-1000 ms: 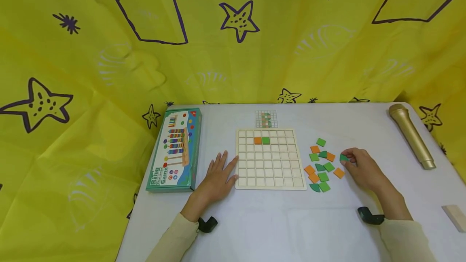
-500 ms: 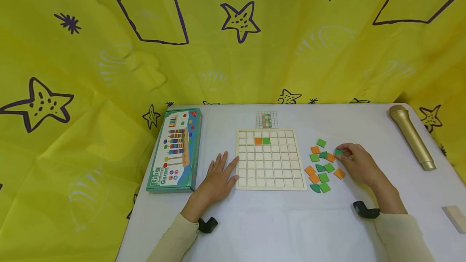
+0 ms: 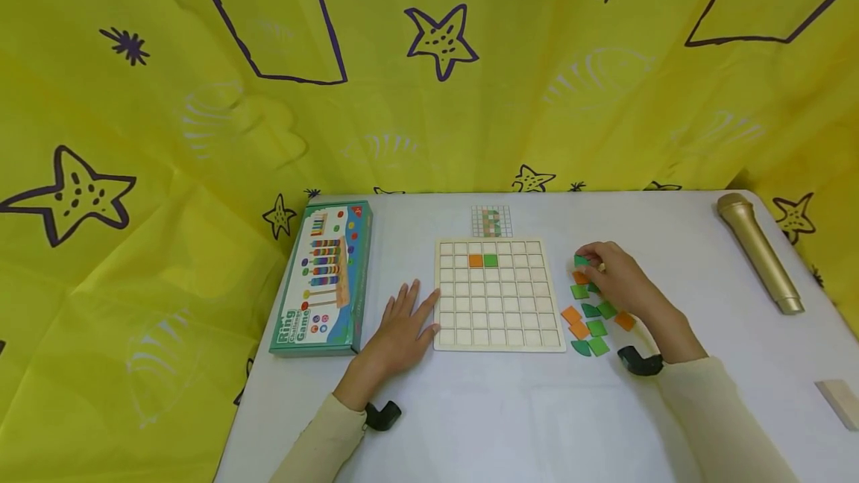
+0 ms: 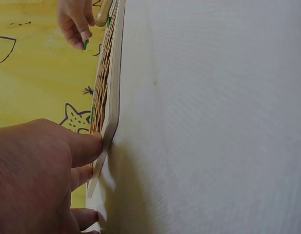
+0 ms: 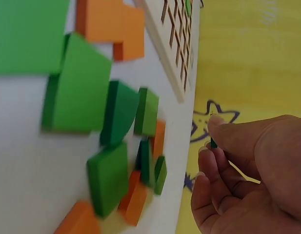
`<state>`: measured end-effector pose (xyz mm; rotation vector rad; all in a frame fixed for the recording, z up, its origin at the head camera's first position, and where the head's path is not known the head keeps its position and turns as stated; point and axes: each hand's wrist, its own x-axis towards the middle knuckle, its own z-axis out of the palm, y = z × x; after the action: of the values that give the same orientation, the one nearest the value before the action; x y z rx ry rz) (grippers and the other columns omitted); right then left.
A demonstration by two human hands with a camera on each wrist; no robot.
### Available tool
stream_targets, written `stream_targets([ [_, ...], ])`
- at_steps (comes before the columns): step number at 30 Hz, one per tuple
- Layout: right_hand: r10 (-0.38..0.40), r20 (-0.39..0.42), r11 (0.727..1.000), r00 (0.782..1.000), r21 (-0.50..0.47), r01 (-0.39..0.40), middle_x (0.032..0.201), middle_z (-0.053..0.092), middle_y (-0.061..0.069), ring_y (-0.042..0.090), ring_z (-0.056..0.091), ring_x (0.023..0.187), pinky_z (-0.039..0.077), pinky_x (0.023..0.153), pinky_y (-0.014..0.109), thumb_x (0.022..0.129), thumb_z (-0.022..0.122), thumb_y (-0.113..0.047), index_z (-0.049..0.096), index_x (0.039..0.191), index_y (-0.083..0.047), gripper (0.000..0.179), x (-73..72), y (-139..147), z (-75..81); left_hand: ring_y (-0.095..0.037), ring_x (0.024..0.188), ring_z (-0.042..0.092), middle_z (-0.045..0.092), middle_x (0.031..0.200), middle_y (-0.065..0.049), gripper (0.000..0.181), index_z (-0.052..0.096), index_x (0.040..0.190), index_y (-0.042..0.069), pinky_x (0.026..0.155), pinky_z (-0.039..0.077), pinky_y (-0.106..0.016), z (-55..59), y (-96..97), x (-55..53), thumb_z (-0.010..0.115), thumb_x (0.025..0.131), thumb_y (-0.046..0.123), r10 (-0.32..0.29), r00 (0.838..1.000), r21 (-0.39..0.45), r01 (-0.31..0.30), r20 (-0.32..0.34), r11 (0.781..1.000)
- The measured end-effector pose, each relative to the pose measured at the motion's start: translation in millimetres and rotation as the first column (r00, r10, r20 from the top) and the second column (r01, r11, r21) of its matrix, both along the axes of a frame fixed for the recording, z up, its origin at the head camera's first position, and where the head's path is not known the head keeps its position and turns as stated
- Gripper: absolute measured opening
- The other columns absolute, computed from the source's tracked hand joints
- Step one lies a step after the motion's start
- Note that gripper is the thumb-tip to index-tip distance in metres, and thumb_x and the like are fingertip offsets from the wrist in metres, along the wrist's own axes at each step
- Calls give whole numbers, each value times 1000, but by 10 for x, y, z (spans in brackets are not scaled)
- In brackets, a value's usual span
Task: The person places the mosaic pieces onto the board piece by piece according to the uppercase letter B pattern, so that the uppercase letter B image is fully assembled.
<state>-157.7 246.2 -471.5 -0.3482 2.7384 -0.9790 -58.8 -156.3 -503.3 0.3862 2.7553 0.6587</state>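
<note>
A pale wooden grid board (image 3: 496, 320) lies on the table with an orange square tile (image 3: 476, 261) and a green square tile (image 3: 491, 261) side by side in its second row. My left hand (image 3: 397, 335) rests flat beside the board, fingers spread; in the left wrist view the thumb (image 4: 87, 148) touches its edge. Thumb and fingers of my right hand (image 3: 620, 282) pinch a dark green quarter-circle tile (image 3: 581, 261), raised above the loose pile right of the board. Only that tile's thin edge (image 5: 213, 143) shows in the right wrist view. The hand hides part of the pile.
Loose orange squares (image 3: 571, 314), green squares (image 3: 596, 328) and dark green quarter-circles (image 3: 581, 348) lie below the right hand. A pattern card (image 3: 491, 221) sits behind the board. A game box (image 3: 322, 278) stands left, a gold microphone (image 3: 758, 252) and wooden block (image 3: 839, 402) right.
My right hand has moved left and slightly away from me with the quarter-circle tile, from the pile's right side to over its far end. My left hand has stayed put.
</note>
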Motion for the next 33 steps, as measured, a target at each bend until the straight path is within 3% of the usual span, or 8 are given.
stream_targets([
  [20,177,36,983,983,-46,-176,125,56,21,33,58,113,51,103,50,108,57,-7,59,132,5,26,-237,-877,-119,-42,163,1,8,177,-19,62,29,169,22,129,8,-63,-33,12,-9,46,113,41,7,1000,-3,-7,-1,1000],
  [33,183,8,979,983,94,-183,124,59,21,38,58,118,46,100,57,107,59,-8,61,130,2,25,-326,-1095,-154,-41,164,1,8,177,-18,62,27,169,23,130,7,-62,-29,14,-22,44,113,42,4,1000,-7,-4,9,1000],
])
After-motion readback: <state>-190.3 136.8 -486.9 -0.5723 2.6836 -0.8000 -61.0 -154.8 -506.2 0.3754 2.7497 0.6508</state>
